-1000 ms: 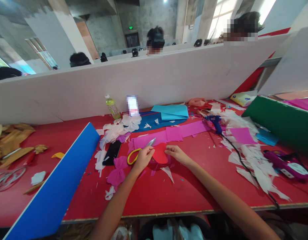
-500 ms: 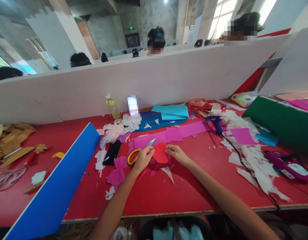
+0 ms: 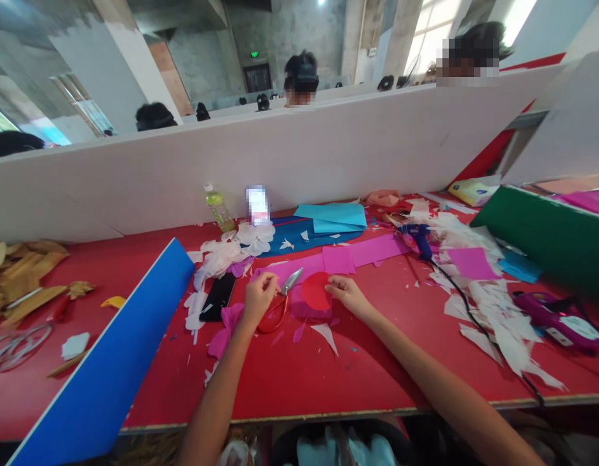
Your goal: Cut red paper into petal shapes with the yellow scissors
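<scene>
My right hand (image 3: 345, 292) pinches the right edge of a round red paper piece (image 3: 315, 291). To its left, my left hand (image 3: 261, 296) has come away from that paper, its fingers closed together; whether anything small is between them I cannot make out. Beside and partly under the left hand lie scissors (image 3: 290, 282) with a red handle loop showing, blades pointing away from me. Beneath the red paper is a magenta paper piece (image 3: 309, 312). A gathered magenta paper petal (image 3: 225, 330) lies partly hidden behind my left forearm.
A black phone (image 3: 217, 298) and white paper petals (image 3: 214, 259) lie left. Further back are a bottle (image 3: 219, 208), a lit screen (image 3: 258, 204) and turquoise paper (image 3: 339, 219). Right: a glue gun (image 3: 418, 239), its cord and white scraps (image 3: 498, 310). Blue (image 3: 119, 343) and green (image 3: 532, 243) dividers flank the workspace.
My left hand has let go of the red paper and moved left, over the scissors' yellow handle; the red loop now shows. My right hand still holds the paper, shifted slightly right.
</scene>
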{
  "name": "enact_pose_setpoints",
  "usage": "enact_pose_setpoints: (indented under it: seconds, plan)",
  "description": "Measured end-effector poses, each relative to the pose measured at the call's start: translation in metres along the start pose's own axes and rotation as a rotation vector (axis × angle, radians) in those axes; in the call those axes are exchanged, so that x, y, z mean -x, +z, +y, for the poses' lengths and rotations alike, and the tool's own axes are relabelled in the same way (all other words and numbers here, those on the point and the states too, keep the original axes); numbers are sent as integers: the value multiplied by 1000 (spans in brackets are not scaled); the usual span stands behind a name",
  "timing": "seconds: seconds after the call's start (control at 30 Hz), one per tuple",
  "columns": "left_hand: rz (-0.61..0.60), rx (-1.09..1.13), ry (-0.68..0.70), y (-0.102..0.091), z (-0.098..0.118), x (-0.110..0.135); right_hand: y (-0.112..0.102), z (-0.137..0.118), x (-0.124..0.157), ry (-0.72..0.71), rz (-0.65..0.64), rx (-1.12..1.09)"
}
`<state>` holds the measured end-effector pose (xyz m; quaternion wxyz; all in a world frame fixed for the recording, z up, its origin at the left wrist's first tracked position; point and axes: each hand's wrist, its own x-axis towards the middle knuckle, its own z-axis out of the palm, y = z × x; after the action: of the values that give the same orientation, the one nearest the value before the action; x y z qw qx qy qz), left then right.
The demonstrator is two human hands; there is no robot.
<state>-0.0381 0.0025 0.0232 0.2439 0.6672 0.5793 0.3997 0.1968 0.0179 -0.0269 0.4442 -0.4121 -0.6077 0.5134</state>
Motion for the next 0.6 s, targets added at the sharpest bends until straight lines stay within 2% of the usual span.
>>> enact_pose_setpoints:
  seconds: [0.03,0.07,0.13,0.2,0.33,0.6]
  plan:
    - [42,-165,-4,-7,-2,-2,-1,0,-1,-6,11,14]
    - [32,-364,-20,-13,-4,-4,-3,1,-1,-12,17,25]
    - [-98,-673,-100,-20,-5,-5,-3,1,-2,-22,24,41]
    - [-238,-825,-137,-23,-4,-4,-3,0,-2,-31,30,47]
    - [-370,-901,-156,-20,2,2,-3,-1,-2,-41,40,58]
    - [-428,-883,-152,-10,9,12,-10,0,-2,-43,16,112]
